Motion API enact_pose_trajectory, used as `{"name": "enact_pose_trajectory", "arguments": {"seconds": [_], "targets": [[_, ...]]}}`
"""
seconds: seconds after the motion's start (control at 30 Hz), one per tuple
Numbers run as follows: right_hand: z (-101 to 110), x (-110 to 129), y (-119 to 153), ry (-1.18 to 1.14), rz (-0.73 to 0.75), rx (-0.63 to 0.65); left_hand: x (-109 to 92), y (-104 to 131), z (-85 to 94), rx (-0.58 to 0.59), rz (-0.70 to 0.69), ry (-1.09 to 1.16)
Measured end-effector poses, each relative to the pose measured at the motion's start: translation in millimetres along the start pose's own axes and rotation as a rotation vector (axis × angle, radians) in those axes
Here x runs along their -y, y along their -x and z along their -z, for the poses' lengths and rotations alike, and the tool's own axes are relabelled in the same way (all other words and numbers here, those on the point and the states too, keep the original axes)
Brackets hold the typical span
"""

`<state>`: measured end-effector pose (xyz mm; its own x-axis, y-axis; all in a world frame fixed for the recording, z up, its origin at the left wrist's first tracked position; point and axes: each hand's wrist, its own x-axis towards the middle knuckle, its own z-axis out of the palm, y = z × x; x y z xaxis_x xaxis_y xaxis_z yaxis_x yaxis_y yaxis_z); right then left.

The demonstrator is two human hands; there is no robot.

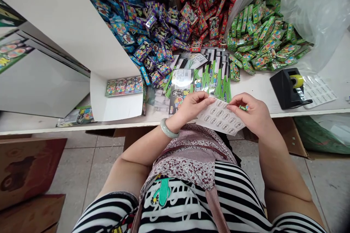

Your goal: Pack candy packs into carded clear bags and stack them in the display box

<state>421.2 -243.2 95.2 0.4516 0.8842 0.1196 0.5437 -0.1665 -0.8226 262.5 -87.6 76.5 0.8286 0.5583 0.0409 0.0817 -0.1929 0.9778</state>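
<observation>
My left hand (195,105), with a pale bangle at its wrist, pinches the upper left edge of a sheet of oval stickers (220,118). At the sheet's upper right corner, my right hand (248,111) has its thumb and index finger pressed together. A small green packet (244,108) shows between the fingers of that same hand. Behind my left hand, a clear-and-black package (182,83) lies on top of several green and black flat bags (214,69).
Blue packets (120,29), purple packets (161,25), red packets (213,7) and green packets (266,40) are heaped behind. A black tape dispenser (287,89) stands right. At left, an open white box (117,111) holds a packet row. The table's front edge (73,128) runs before my body.
</observation>
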Motion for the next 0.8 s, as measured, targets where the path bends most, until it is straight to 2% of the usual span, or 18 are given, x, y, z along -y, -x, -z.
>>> {"name": "enact_pose_trajectory", "arguments": {"seconds": [0.17, 0.27, 0.43, 0.53, 0.7, 0.8], "targets": [[0, -4, 0, 0.013, -0.024, 0.010, 1, 0, 0.2, 0.124, 0.045, 0.164], [1, -7, 0, -0.010, -0.034, 0.011, 5, -2, -1.5, 0.164, 0.065, 0.172], [13, -15, 6, -0.055, -0.067, 0.030, 10, -5, 0.5, 0.057, 0.117, 0.236], [18, -21, 10, -0.160, -0.102, 0.009, 11, -6, 2.9, 0.021, 0.154, 0.297], [14, -30, 11, -0.324, -0.148, -0.050, 12, -10, 2.9, -0.043, 0.148, 0.261], [12, -34, 9, -0.346, -0.146, -0.089, 11, -14, 2.4, -0.030, 0.153, 0.227]]}}
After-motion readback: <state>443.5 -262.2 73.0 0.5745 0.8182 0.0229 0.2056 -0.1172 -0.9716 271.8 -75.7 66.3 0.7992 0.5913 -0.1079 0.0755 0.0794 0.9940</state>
